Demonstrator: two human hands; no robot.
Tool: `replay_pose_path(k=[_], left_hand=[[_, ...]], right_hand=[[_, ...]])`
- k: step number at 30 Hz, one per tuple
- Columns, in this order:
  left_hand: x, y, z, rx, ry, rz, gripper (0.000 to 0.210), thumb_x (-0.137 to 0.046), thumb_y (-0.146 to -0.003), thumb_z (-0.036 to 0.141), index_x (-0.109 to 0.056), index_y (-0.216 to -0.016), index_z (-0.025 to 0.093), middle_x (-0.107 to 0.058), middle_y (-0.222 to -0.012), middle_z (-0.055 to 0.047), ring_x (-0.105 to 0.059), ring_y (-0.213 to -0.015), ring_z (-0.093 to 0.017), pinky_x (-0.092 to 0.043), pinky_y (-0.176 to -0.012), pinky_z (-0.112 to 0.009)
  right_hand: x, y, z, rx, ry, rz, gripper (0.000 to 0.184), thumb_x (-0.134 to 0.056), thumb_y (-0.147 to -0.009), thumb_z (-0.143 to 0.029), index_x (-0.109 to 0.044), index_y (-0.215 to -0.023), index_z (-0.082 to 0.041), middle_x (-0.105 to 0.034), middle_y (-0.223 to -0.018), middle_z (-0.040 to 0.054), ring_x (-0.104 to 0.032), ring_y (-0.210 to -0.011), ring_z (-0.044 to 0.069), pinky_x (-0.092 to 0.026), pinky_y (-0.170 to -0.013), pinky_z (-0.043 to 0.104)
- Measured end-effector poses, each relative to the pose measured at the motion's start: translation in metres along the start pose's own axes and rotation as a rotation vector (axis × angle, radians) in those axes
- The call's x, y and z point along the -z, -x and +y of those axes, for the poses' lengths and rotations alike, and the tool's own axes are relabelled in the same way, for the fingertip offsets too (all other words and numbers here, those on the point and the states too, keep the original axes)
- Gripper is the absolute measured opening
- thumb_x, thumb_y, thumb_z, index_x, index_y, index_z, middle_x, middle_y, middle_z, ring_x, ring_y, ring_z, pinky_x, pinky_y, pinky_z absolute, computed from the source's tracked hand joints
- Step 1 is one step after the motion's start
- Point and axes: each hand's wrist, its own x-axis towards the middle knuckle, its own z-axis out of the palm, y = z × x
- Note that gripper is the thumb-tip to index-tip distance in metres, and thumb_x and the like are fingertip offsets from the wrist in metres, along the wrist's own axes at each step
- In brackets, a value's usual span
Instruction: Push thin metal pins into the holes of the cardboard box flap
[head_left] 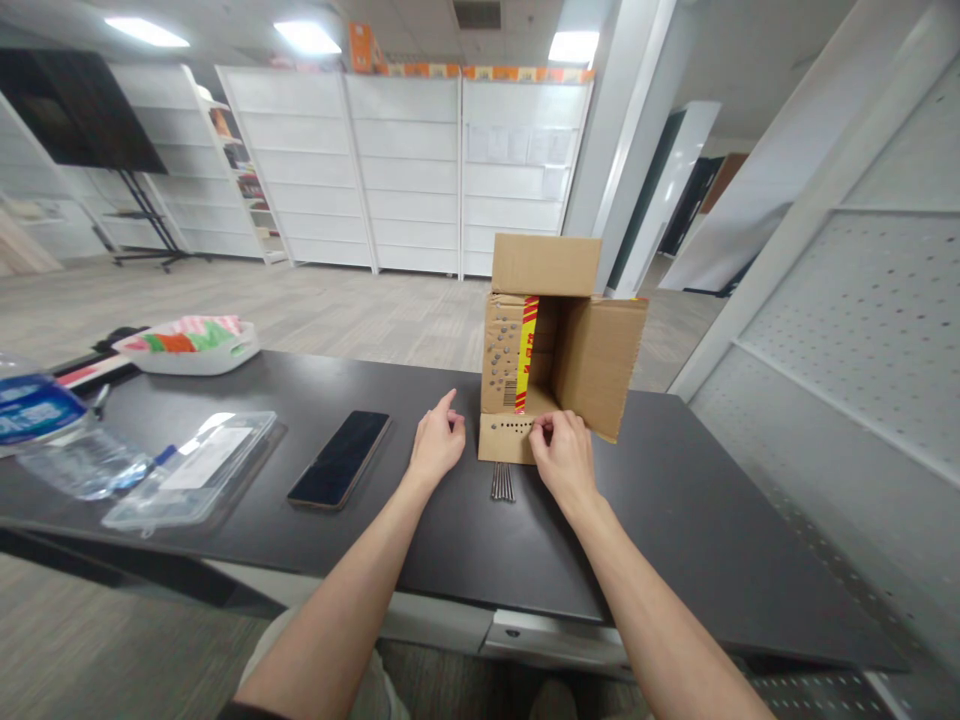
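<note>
An open cardboard box (pixel 504 395) stands on the dark table, a red and yellow tape strip down its front. Grey round heads dot its left panel. The low front flap (pixel 504 440) carries a row of small dark holes and one grey head. At the right end of that row my right hand (pixel 564 452) is closed in a pinch against the flap; whatever is between its fingertips is hidden. My left hand (pixel 439 436) hovers left of the box, index finger stretched out, holding nothing. Several thin metal nails or screws (pixel 503 482) lie side by side below the flap.
Left of my hands lie a black phone (pixel 341 458) and a clear plastic case (pixel 199 470). Farther left are a water bottle (pixel 71 440) and a white basket (pixel 217 358) holding coloured cloth. A perforated panel (pixel 855 330) borders the table's right side.
</note>
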Motion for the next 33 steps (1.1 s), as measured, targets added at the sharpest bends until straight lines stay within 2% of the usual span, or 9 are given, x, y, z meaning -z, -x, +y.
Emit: replay_pose_path(k=[15,24,33], left_hand=[[-0.0013,-0.001,-0.0034,-0.022,0.003,0.014,0.055,-0.05,-0.086,0.017,-0.048,-0.141,0.012,-0.076,-0.096,-0.008,-0.067,-0.11,-0.022,-0.047,-0.105,-0.04],[-0.0006,-0.0003,-0.002,-0.01,0.01,0.01,0.056,-0.05,-0.086,0.017,-0.048,-0.142,0.013,-0.075,-0.095,-0.007,-0.067,-0.11,-0.021,-0.046,-0.107,-0.039],[-0.0003,0.0003,-0.0015,-0.003,0.003,0.006,0.056,-0.05,-0.086,0.016,-0.047,-0.142,0.012,-0.075,-0.097,-0.007,-0.067,-0.11,-0.021,-0.046,-0.106,-0.037]], right_hand=[[0.0001,0.0003,-0.0011,-0.028,-0.021,-0.017,0.007,-0.052,-0.084,-0.021,-0.058,-0.083,-0.019,-0.064,-0.084,0.0071,-0.055,-0.084,0.025,-0.038,-0.076,0.035],[0.0009,-0.0002,-0.0007,-0.013,-0.037,0.024,0.009,-0.051,-0.085,-0.024,-0.058,-0.08,-0.02,-0.063,-0.081,0.0065,-0.056,-0.081,0.024,-0.039,-0.074,0.035],[0.0017,-0.0004,-0.0023,-0.012,-0.143,0.044,0.008,-0.05,-0.085,-0.026,-0.055,-0.082,-0.02,-0.063,-0.08,0.0065,-0.057,-0.075,0.022,-0.043,-0.072,0.035]])
